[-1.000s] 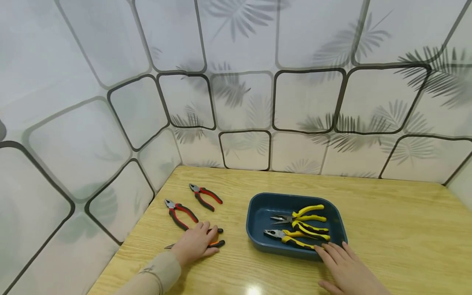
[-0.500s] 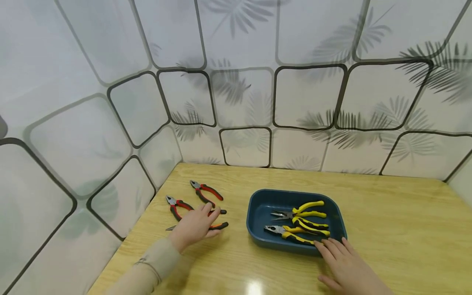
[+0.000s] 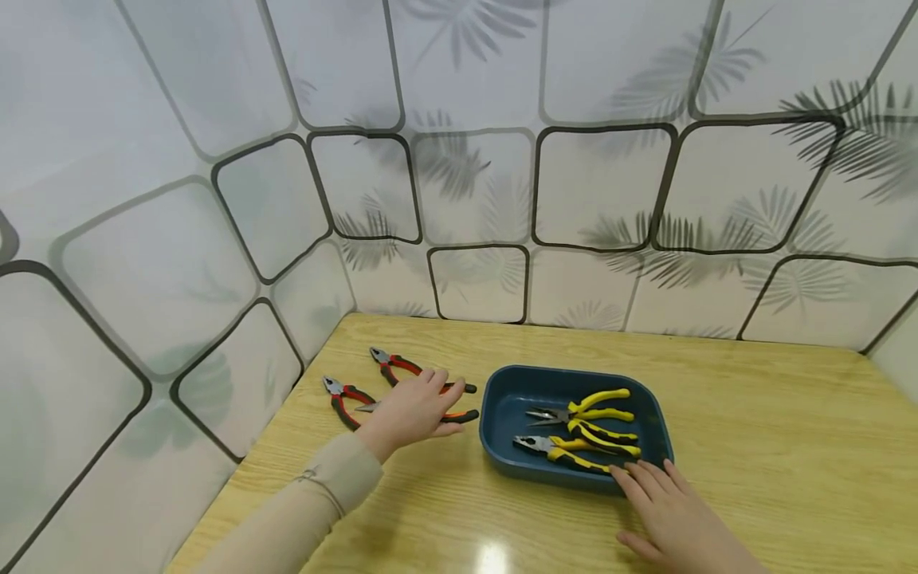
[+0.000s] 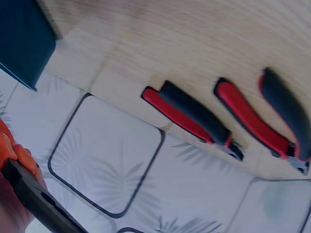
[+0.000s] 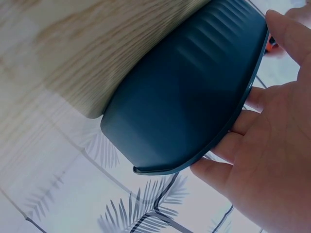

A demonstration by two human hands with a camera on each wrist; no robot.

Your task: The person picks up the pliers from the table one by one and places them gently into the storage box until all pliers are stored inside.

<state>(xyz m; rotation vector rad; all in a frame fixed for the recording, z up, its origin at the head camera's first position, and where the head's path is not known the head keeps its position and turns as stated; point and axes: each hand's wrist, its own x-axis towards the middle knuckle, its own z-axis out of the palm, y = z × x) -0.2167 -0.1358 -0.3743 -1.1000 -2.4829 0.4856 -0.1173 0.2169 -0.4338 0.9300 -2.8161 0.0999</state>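
My left hand [image 3: 410, 413] grips long-nose pliers with black and orange handles [image 3: 461, 416] from above; their pointed tip [image 3: 367, 407] shows to the left of the hand. In the left wrist view an orange and black handle [image 4: 41, 201] sticks out by the fingers. The pliers hang over the table, left of a dark blue bin [image 3: 495, 458]. My right hand [image 3: 670, 510] holds the bin's near right rim, fingers hooked over it, as the right wrist view shows. Inside the bin lie several yellow-handled pliers [image 3: 595, 456], jaws pointing left.
Two red and black pliers lie on the wooden table [image 3: 760, 430] at the left: nearer pliers [image 3: 344, 402] and farther pliers [image 3: 390, 368], the latter partly behind my left hand. A patterned wall covering [image 3: 588, 191] closes off the back and left side.
My left hand has picked up the long-nose pliers and carried them right and farther back, close to the bin. My right hand stays on the rim.
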